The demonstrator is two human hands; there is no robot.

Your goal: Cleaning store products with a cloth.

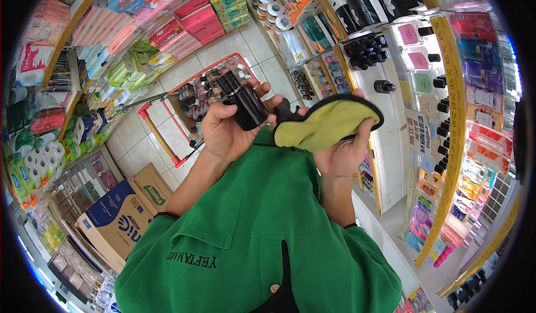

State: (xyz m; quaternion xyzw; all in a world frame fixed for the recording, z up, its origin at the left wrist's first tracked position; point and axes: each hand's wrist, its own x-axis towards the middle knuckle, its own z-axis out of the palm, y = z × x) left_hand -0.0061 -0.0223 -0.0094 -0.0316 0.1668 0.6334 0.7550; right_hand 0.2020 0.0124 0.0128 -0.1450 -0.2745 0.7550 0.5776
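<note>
My left hand [224, 135] is closed around a glossy black bottle [249, 112] with a dark cap, tilted in front of my chest. In my right hand [345, 151] is a yellow-green cloth [324, 124] with black edging, folded over and held between thumb and fingers. The cloth is close beside the bottle; whether the two touch cannot be told. Just beyond my left hand stands a red-framed shopping cart [180, 160] filled with small packaged goods [201, 99]. On the white shelf [374, 154] to my right is a single black bottle [384, 87], near a cluster of similar dark bottles [364, 53].
Tissue packs [197, 20] fill the shelves on the left. Cardboard boxes [119, 218] stand at my left side. Bottles with black caps [423, 82] line the right shelf behind a yellow price strip [446, 103]. Pale floor tiles [228, 47] show around the cart.
</note>
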